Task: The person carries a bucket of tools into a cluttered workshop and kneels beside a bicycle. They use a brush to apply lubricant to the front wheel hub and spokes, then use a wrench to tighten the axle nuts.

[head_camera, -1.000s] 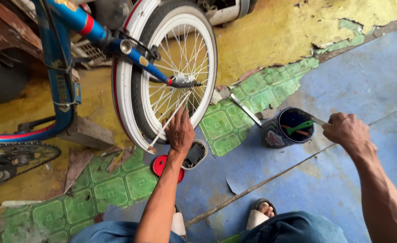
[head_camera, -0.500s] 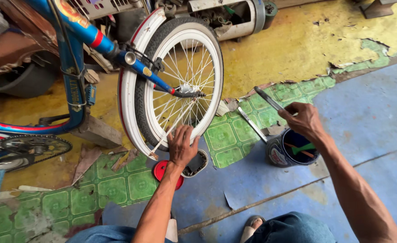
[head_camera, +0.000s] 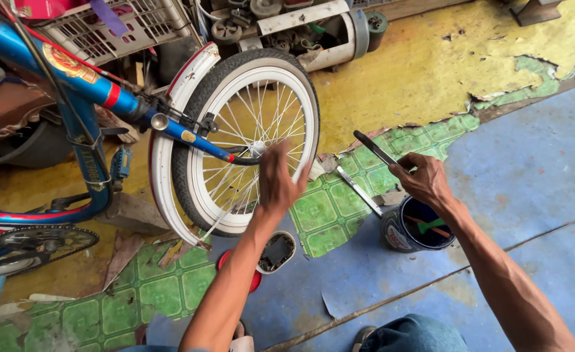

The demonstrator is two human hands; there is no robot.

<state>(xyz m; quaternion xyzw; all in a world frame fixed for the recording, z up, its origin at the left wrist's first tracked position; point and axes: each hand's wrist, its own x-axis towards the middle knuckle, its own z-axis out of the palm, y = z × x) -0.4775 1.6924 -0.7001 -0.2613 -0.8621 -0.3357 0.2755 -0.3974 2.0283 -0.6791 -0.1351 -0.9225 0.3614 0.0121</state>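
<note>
Even, diffuse daylight; bright, no single hard source evident. Shadows soft: a faint dark patch under the left hand (head_camera: 279,182) fingers, deeper shade behind the wheel (head_camera: 245,140) above those fingers. Left hand smeared by motion blur, fingertips indistinct; spokes just beyond the fingers sharp. Right hand (head_camera: 424,181) crisp, as is the flat metal tool (head_camera: 375,148) between its fingers. Small specular glint on the rim beside the left fingers. Mild wide-angle curvature: the frame tube (head_camera: 72,72) bends toward the upper-left corner. Colours saturated, no blown highlights.
</note>
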